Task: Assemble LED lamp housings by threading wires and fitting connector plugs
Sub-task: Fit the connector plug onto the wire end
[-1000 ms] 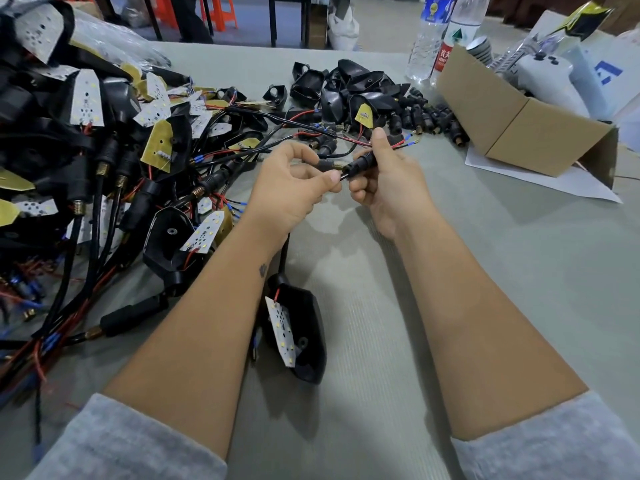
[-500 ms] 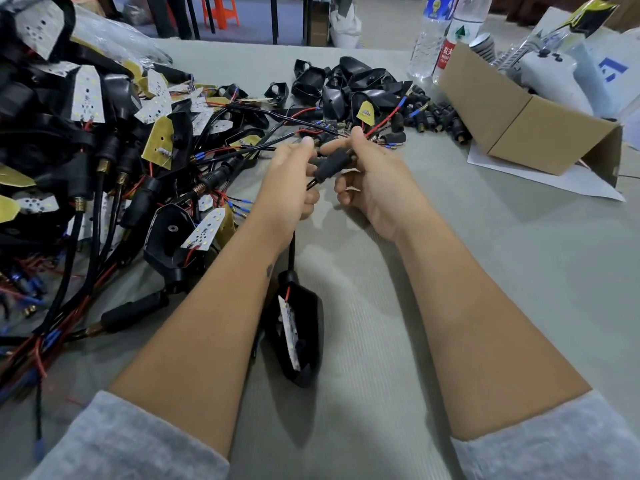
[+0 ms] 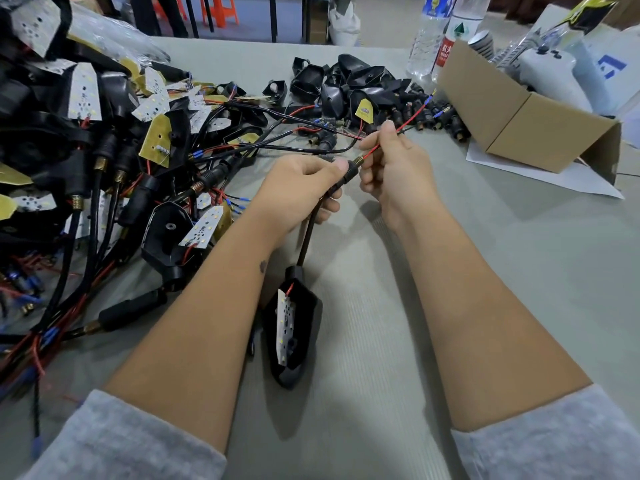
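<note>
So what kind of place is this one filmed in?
Probably a small workshop doing hand assembly: a big heap of wired lamp housings, a pile of loose black plugs by a cardboard box, all on one cloth-covered table.

Bare grey table point(image 3: 519, 271) lies open to the right of the forearms, up to the cardboard box point(image 3: 519, 126) and the white paper point(image 3: 561, 174) under it. The left side is blocked by a heap of wired lamp housings point(image 3: 104, 168) (cables trail to the near edge). Loose black housings point(image 3: 346, 84) and connector plugs point(image 3: 440, 119) crowd the far middle, with water bottles point(image 3: 440, 36) behind. One black lamp housing point(image 3: 294, 334) sits between the forearms.
</note>
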Demonstrator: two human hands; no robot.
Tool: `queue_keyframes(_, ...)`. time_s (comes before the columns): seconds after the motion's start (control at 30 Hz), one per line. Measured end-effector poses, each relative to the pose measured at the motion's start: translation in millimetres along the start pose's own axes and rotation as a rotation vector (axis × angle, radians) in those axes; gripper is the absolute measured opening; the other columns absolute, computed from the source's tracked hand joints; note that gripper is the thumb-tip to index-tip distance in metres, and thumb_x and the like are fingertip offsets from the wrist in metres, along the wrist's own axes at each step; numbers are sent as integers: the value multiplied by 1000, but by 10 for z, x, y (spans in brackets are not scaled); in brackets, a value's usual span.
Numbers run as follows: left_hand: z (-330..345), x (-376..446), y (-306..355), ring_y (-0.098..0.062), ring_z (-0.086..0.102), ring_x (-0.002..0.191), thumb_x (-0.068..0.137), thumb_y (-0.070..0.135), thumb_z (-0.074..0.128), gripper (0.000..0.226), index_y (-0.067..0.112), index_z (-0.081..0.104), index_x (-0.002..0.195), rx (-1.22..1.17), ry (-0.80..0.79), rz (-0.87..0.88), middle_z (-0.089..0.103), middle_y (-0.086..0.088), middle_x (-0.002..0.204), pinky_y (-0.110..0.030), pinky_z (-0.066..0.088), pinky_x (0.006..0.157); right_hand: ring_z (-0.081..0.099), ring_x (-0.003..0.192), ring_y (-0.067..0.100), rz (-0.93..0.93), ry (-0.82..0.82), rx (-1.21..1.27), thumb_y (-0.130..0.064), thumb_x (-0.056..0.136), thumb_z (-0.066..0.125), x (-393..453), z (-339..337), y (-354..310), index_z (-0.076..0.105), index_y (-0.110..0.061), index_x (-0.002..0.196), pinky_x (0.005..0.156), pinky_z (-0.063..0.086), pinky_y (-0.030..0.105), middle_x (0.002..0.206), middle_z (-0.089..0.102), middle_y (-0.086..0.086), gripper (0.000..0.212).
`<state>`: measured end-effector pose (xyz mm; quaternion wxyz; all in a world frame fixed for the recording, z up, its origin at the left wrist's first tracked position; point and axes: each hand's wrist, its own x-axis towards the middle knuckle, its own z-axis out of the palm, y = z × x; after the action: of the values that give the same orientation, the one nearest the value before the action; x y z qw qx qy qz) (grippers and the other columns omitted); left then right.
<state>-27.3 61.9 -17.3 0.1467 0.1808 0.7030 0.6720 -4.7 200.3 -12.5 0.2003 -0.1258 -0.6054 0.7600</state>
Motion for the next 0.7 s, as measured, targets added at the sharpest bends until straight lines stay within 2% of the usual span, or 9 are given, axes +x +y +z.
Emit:
queue_keyframes(0.07, -32, 1, 5, -9, 53, 45, 98, 26, 58, 25, 17, 66, 76, 19, -45, -3, 58, 6, 55, -19, 42, 42, 40, 41, 9, -4, 24, 6, -32, 105, 40, 4, -3, 1, 55, -12, 73, 42, 31, 19, 49, 48, -4, 40)
queue_keyframes(0.17, -64, -1, 19, -10, 49, 43, 100, 24, 53, 20, 17, 69, 91, 17, -111, -12, 56, 4, 55, -19, 39, 42, 39, 41, 9, -16, 49, 15, -32, 105, 41, 8, 1, 9, 55, -14, 70, 42, 31, 19, 49, 47, -4, 42)
queue_keyframes(0.33, -60, -15, 58, -12, 42, 43, 102, 23, 46, 19, 7, 54, 95, 15, -159, -67, 50, 2, 52, -21, 30, 43, 40, 42, 10, -42, 93, 47, -31, 105, 40, 19, -17, 4, 54, -12, 72, 42, 34, 21, 51, 46, -4, 41)
queue_keyframes(0.47, -56, -14, 93, -17, 44, 43, 99, 20, 44, 18, 4, 52, 95, 27, -161, -129, 51, -2, 49, -25, 33, 46, 38, 41, 10, -30, 183, 173, -31, 106, 39, 48, -47, -21, 50, -11, 72, 41, 32, 21, 49, 43, -3, 41)
queue_keyframes(0.6, -124, -28, 86, -18, 50, 45, 81, 25, 50, 26, 3, 55, 94, 1, -230, -181, 55, -6, 54, -23, 42, 46, 34, 38, 10, 13, 354, 445, -29, 107, 35, 136, -204, -75, 46, -9, 69, 39, 28, 18, 44, 35, -2, 44)
queue_keyframes(0.7, -138, -35, 79, -18, 51, 47, 85, 22, 47, 23, 3, 55, 97, -17, -270, -206, 56, -6, 56, -22, 44, 46, 37, 36, 11, 11, 408, 489, -29, 107, 35, 160, -262, -70, 47, -7, 70, 38, 32, 18, 41, 36, -2, 45)
